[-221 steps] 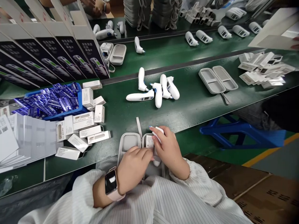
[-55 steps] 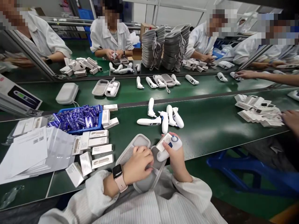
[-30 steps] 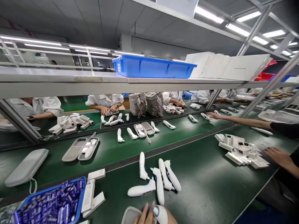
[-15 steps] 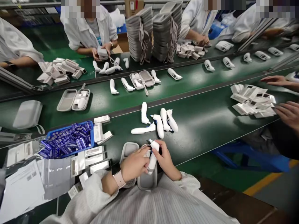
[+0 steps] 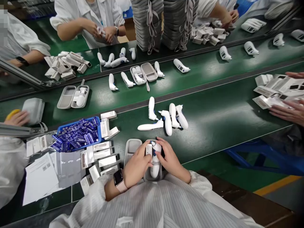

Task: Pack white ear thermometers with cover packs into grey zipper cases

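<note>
My hands are together low on the green belt, over an open grey zip case (image 5: pixel 132 147). Both close around a white ear thermometer (image 5: pixel 155 169), which lies lengthwise in the case's right half. My right hand (image 5: pixel 170 159) curls around the thermometer's side. My left hand (image 5: pixel 137 163), with a smartwatch on its wrist, presses a small white box (image 5: pixel 148 150) against the thermometer. Most of the right half is hidden by my hands. Just beyond them lies a loose group of white ear thermometers (image 5: pixel 163 121).
To my left are a blue tray of batteries (image 5: pixel 78 133), small white boxes (image 5: pixel 105 128) and paper leaflets (image 5: pixel 41 177). A co-worker's hands (image 5: pixel 288 110) work at a pile of white cartons (image 5: pixel 275 90) on the right. More thermometers and open cases lie on the far belt.
The view has tipped down from the ceiling and shelf to the belt. The thermometer has gone lower into the case, and my left hand has moved closer to it.
</note>
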`<state>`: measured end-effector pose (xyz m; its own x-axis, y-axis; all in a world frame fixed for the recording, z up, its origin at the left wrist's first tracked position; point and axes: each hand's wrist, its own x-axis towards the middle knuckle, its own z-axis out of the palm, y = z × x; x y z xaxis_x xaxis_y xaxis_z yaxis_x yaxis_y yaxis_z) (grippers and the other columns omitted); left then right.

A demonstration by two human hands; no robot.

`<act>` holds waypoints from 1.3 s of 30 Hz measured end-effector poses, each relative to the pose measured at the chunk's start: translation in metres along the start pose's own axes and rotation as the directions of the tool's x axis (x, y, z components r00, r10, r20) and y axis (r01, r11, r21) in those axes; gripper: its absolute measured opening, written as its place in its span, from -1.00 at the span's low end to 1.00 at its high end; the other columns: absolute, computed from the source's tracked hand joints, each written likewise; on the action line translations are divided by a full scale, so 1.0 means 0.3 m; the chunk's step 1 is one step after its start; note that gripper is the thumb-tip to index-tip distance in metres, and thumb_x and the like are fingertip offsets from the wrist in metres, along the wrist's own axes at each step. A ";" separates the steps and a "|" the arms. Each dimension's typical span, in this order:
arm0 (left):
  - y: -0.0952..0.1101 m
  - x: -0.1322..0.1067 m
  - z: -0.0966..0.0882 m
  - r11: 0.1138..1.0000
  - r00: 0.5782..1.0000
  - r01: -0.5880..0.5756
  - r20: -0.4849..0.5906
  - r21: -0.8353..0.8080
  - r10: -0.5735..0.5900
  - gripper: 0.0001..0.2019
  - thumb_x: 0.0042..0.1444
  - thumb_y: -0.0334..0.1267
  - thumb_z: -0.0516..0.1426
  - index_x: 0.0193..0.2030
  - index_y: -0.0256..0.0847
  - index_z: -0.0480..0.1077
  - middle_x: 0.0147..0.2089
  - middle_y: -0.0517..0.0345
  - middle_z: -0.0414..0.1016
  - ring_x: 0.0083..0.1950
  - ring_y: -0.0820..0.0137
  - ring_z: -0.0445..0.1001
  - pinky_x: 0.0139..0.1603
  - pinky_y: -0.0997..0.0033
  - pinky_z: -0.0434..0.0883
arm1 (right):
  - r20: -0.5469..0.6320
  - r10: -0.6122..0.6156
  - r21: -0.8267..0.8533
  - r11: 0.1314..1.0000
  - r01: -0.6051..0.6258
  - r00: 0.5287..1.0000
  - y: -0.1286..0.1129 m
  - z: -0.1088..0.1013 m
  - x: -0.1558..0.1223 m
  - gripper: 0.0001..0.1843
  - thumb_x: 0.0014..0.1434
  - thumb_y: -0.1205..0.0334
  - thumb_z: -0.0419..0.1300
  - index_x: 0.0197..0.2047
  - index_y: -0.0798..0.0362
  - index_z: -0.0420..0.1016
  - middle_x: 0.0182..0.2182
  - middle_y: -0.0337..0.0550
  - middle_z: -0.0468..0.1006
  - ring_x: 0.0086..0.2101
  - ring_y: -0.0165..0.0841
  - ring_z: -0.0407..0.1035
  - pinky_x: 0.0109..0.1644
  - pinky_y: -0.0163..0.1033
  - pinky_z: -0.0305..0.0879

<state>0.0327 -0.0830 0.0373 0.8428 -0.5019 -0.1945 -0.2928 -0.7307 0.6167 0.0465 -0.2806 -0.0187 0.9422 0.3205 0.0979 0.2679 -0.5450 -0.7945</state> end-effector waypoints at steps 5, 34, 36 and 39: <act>-0.009 -0.005 0.015 0.976 0.995 0.093 -0.023 -0.195 -0.099 -0.87 0.11 -0.47 0.27 -0.33 -0.21 0.40 0.47 -0.12 -0.02 0.46 0.02 0.11 0.38 -0.06 0.27 | 0.062 -0.142 -0.299 0.942 0.154 0.988 -0.067 0.026 0.071 -0.56 0.31 0.33 0.06 0.23 0.05 0.40 0.38 0.06 0.17 0.37 0.07 -0.09 0.34 0.29 0.09; -0.112 -0.028 0.070 0.989 0.984 -0.081 -0.150 0.126 0.100 -0.56 0.05 -0.26 0.32 0.06 -0.20 0.35 0.31 -0.13 0.33 0.37 0.03 0.23 0.34 -0.08 0.26 | -0.014 0.112 -0.121 0.986 -0.113 0.994 -0.026 0.039 0.079 -0.61 0.22 0.22 0.18 0.13 -0.08 0.47 0.12 -0.04 0.45 0.09 -0.04 0.29 0.18 0.16 0.27; -0.109 -0.031 0.071 0.991 0.983 -0.083 -0.153 0.108 0.099 -0.58 0.05 -0.26 0.31 0.05 -0.21 0.36 0.32 -0.13 0.33 0.38 0.04 0.22 0.36 -0.05 0.25 | -0.022 0.080 -0.123 0.989 -0.082 0.997 -0.033 0.043 0.080 -0.62 0.25 0.24 0.15 0.13 -0.07 0.49 0.14 -0.05 0.46 0.11 -0.04 0.28 0.20 0.16 0.27; -0.108 -0.045 0.077 0.987 0.986 -0.111 -0.107 0.116 0.124 -0.58 0.07 -0.22 0.30 0.07 -0.22 0.38 0.35 -0.13 0.31 0.40 0.06 0.22 0.41 -0.01 0.20 | -0.032 0.047 -0.154 0.987 -0.052 0.998 -0.038 0.046 0.075 -0.67 0.27 0.22 0.15 0.08 -0.05 0.54 0.15 -0.04 0.47 0.14 -0.02 0.26 0.21 0.18 0.26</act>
<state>0.0204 -0.0634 0.0023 0.8435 -0.5361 -0.0338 -0.4353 -0.7190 0.5418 0.0619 -0.2564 -0.0157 0.9598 0.2693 0.0796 0.2468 -0.6738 -0.6965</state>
